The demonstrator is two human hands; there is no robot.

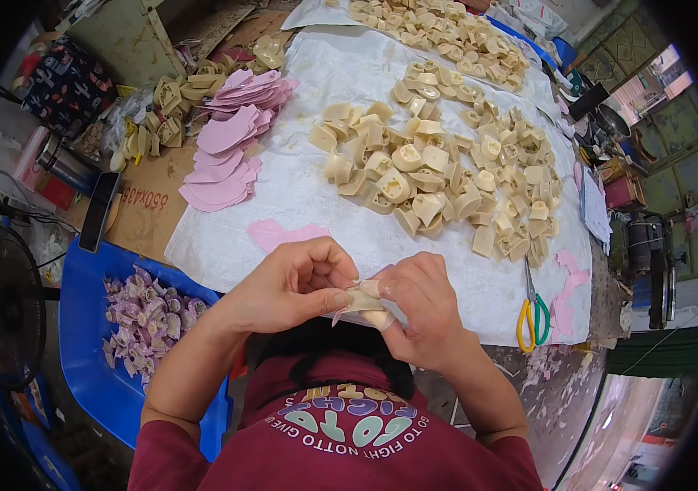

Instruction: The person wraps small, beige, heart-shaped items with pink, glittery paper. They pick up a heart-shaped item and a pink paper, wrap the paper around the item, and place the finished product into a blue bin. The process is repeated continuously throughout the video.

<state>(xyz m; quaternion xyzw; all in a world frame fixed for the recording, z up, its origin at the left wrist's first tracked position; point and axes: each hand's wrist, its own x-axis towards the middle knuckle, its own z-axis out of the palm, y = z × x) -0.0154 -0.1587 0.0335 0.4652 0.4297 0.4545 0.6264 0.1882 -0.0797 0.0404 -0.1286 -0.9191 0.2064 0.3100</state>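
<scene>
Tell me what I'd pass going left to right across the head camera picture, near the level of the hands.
Black fan → blue bin of purple pieces → left hand → small cream piece → right hand → scissors.

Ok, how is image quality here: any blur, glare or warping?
Head view: sharp at the centre, both hands, left hand and right hand, on a beige piece; even daylight, no harsh glare on the white sheet; fisheye bends the edges, dark vignette at the corners.
</scene>
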